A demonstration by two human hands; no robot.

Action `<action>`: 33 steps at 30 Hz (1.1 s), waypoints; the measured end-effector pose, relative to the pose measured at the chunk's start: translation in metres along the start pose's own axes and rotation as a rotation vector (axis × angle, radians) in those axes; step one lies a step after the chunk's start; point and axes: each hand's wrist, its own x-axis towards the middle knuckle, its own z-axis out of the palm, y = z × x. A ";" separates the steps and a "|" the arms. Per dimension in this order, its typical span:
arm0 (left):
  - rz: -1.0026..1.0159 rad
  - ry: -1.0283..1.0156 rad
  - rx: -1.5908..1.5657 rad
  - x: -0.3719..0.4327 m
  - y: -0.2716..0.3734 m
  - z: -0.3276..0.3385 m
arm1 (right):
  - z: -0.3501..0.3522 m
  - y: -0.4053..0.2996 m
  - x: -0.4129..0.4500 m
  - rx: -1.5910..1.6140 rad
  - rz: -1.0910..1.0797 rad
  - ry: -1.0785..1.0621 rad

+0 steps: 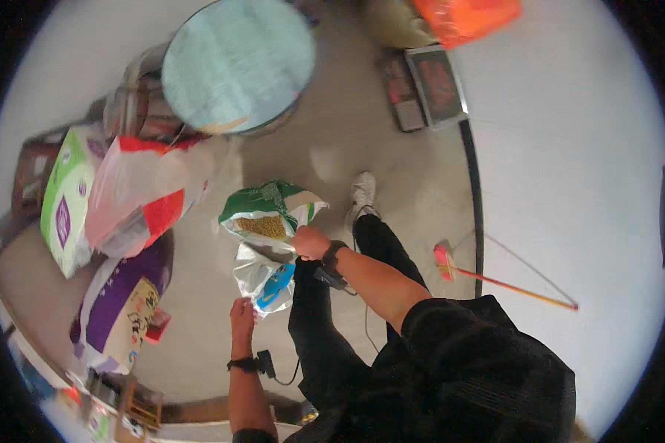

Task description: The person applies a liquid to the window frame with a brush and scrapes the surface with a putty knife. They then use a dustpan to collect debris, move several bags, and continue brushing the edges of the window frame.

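Note:
A green and white sack (pixel 252 199) stands on the floor with its mouth open, and small yellowish-brown grains or pellets (pixel 263 226) show inside. My right hand (pixel 310 243) is closed on the sack's rim, at the side nearer my legs. Beside the sack, towards me, lies a white and blue plastic bag (pixel 274 285); its upper part is partly hidden by the sack and my knee. My left hand (pixel 243 315) has its fingers curled at the outer edge of this bag and appears to pinch it. The fingertips of both hands are hard to make out.
A round pale-blue table (pixel 238 66) stands ahead. Left are a red and clear plastic bag (pixel 138 194), a green and white package (pixel 69 205) and a purple and beige sack (pixel 124 310). Dark crates (pixel 435 86) and a red-handled broom (pixel 504 281) are at the right wall. Cables hang near my legs.

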 end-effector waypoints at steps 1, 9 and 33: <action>-0.029 -0.019 0.010 -0.007 -0.009 -0.003 | -0.015 0.004 -0.024 -0.070 -0.093 0.082; -0.021 -0.025 0.209 -0.070 0.042 0.021 | -0.037 0.081 -0.210 0.801 0.476 0.439; -0.040 -0.035 0.698 -0.110 0.150 0.266 | -0.009 0.392 -0.510 1.866 0.961 1.204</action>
